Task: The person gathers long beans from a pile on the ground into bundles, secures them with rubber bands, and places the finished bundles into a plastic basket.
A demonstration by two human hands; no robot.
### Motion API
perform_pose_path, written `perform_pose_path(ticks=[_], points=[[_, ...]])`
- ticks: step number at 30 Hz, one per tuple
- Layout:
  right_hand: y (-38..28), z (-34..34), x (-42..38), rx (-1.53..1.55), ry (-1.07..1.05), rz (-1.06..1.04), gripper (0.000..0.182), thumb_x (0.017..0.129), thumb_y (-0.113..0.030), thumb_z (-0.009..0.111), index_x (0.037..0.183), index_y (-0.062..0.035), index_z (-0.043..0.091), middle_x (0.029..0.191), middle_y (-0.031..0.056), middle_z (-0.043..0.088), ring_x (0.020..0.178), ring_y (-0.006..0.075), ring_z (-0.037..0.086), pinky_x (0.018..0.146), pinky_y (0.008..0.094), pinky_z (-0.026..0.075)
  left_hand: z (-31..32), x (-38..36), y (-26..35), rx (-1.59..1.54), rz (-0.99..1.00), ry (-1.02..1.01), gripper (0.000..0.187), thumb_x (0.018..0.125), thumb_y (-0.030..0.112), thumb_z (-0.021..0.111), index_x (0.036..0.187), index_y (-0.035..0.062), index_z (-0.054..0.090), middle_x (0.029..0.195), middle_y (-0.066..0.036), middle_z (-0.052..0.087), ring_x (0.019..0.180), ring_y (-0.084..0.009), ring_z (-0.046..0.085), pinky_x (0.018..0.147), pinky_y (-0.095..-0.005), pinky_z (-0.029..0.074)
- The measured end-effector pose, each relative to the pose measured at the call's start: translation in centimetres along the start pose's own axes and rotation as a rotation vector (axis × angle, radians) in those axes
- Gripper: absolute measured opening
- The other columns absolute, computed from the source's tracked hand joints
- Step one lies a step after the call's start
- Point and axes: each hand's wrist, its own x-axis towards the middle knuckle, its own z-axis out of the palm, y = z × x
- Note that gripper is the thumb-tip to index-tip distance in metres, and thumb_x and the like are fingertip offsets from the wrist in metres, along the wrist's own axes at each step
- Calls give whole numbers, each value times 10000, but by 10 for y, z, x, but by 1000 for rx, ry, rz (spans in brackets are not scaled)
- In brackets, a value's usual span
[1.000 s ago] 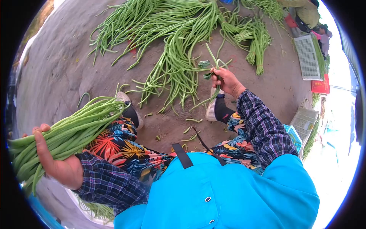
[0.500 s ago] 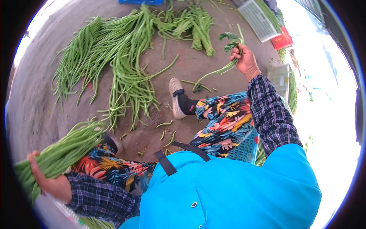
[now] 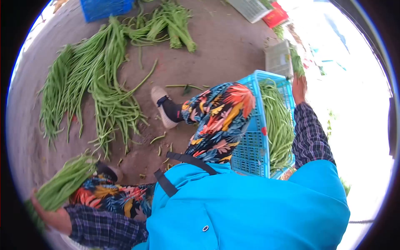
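The left hand (image 3: 50, 216) is clamped around a thick bundle of long beans (image 3: 62, 185), gripping it near the cut ends at the lower left edge of the view. The bundle's long axis runs up and to the right from the fist, its tips ending near the person's left shoe (image 3: 109, 171).

The right hand (image 3: 299, 85) is stretched far out to the opposite side, over the far rim of a blue crate (image 3: 252, 141) that sits just beside the right knee. It seems to pinch a few green stems, but the glare there hides whether the fingers are really closed on them. The two hands are well apart, with the body between them, and the right hand is by far the nearer to the crate.

The crate is rigid moulded plastic with a lattice wall; beans lie in it lengthwise, following its long side. On the bare earth ahead, a loose pile of beans (image 3: 96, 83) fans out in slender, flexible, smooth green strands, with smaller heaps (image 3: 171, 23) near the top edge. Short snapped bits of bean (image 3: 157, 138) dot the ground by the right shoe (image 3: 163, 106).
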Motion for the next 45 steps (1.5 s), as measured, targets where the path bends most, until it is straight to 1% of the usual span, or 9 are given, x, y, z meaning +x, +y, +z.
perform_pose_path(ticks=[1,2,4,10,16,21,35,42,45], points=[[8,5,-27,-377,-324,-98,351,886,-201,448,1219,-99,494,1244,214,446,1173,366,394,950,437,324,5,-3,-4,11,136,25,408,805,6,581,1205,69,524,1029,-147,612,897,-244,609,797,-321,503],[64,51,-51,-349,-321,-179,397,842,-138,463,1239,-146,487,1258,206,432,1193,380,367,949,450,326,12,3,3,-598,-279,149,360,785,37,628,1136,25,551,981,-134,620,853,-227,610,725,-321,512],[91,69,-65,-322,-843,326,640,763,-85,465,1368,-193,285,1254,219,436,1144,391,428,960,442,339,21,17,23,-814,-415,349,278,770,37,651,1028,-20,564,951,-137,607,810,-208,601,656,-301,504],[108,105,5,142,-180,-25,265,782,-90,520,1033,-28,581,970,175,605,906,276,593,811,359,459,24,9,41,-781,-297,421,247,760,17,652,979,-30,549,862,-118,588,766,-183,589,633,-295,491],[-159,83,85,717,-404,-55,259,857,-249,486,898,-20,598,663,43,563,549,117,545,500,247,458,18,3,37,-771,-296,478,202,787,49,638,965,-11,561,892,-121,597,820,-180,583,653,-301,504],[-330,93,53,486,-429,-620,176,804,-202,515,864,-55,592,757,162,610,724,312,606,657,386,470,7,-1,30,-786,-350,553,285,821,81,603,1081,17,505,918,-110,579,838,-162,563,680,-300,490],[-498,187,37,690,-998,-853,199,799,-195,561,909,-33,594,762,111,608,743,206,604,690,313,472,19,20,47,-1221,-504,8,431,854,81,529,1243,39,350,901,-52,471,824,-150,477,795,-314,411],[-609,-63,-10,1642,-1593,-1024,776,764,-259,687,1364,-30,252,1189,123,509,1111,211,494,976,351,366,61,31,93,-1038,-679,-327,496,705,8,656,1150,18,437,843,-83,561,750,-189,550,687,-305,448],[-608,-116,-47,1670,-1428,-1364,984,689,-294,767,1403,-41,138,1228,137,484,1160,241,460,1011,378,334,81,21,109,-987,-631,-458,432,695,21,679,1085,9,495,881,-91,585,776,-183,571,709,-316,464]])
